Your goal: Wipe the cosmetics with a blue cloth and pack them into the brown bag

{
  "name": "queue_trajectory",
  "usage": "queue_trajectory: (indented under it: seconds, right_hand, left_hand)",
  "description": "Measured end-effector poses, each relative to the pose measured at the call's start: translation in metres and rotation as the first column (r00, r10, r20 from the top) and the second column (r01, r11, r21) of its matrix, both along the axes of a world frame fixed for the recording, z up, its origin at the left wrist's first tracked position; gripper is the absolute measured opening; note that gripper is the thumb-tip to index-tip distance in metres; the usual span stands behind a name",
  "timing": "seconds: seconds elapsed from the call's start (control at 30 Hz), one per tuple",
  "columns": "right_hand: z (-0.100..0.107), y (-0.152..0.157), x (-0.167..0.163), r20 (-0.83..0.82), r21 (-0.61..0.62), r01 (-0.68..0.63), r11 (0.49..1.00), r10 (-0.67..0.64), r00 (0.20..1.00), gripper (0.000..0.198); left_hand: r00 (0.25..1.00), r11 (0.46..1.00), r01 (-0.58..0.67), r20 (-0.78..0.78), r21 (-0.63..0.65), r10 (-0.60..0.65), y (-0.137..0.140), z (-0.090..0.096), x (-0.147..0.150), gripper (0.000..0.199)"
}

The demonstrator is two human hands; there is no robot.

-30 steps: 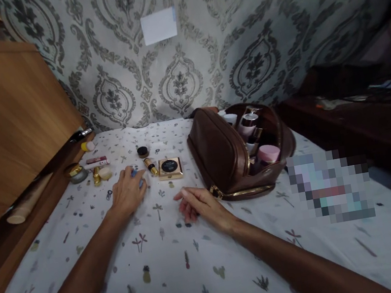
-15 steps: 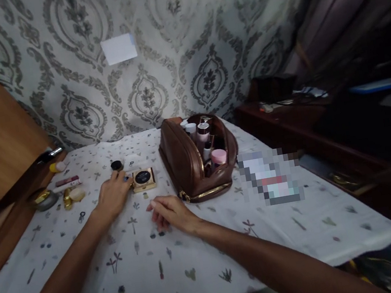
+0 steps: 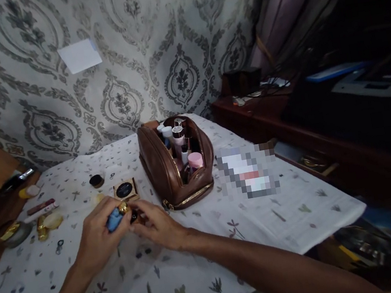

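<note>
My left hand (image 3: pixel 99 230) is closed around a small blue thing (image 3: pixel 115 220) above the front of the table. A round, shiny gold piece (image 3: pixel 124 207) sticks up between the two hands; whether it belongs to the blue thing I cannot tell. My right hand (image 3: pixel 158 226) meets the left, its fingers pinched on a small dark, gold-edged thing (image 3: pixel 134 217) partly hidden by them. Just behind the hands lies a square gold compact (image 3: pixel 130 185) with a black round label. A black round lid or jar (image 3: pixel 96 181) sits farther back.
An unzipped brown cosmetic bag (image 3: pixel 158 172) stands right of the hands, holding several bottles and a pink-lidded jar (image 3: pixel 195 160). A blurred-out flat object (image 3: pixel 247 173) lies right of it. At left are a lip gloss tube (image 3: pixel 41 208), gold tube (image 3: pixel 41 228) and grey-gold bowl (image 3: pixel 13 234).
Both hands have come together. My left hand has drawn back from beside the compact with the blue thing; my right hand has closed its fingers against it. The view has swung right.
</note>
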State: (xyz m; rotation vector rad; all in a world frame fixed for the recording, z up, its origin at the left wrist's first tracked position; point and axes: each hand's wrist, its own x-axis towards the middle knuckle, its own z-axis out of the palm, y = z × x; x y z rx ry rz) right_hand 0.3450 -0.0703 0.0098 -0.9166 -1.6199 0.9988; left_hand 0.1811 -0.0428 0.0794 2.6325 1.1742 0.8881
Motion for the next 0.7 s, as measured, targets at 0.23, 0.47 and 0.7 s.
queue_trajectory:
  seconds: [0.23, 0.47, 0.7]
  right_hand:
    - [0.001, -0.005, -0.002, 0.117, -0.078, -0.022, 0.997, 0.031, 0.993, 0.01]
    - [-0.001, -0.007, -0.001, 0.614, 0.166, -0.015, 0.986, -0.091, 0.784, 0.027]
    - [0.005, -0.002, 0.008, 0.45, 0.003, -0.056, 0.998, 0.048, 0.892, 0.023]
  left_hand:
    - [0.995, 0.992, 0.098, -0.006, 0.084, -0.098, -0.004, -0.005, 0.009, 0.016]
    - [0.989, 0.995, 0.102, -0.107, -0.015, -0.103, -0.004, -0.003, 0.003, 0.018]
    - [0.988, 0.973, -0.156, -0.05, -0.173, 0.149, 0.009, -0.027, -0.022, 0.014]
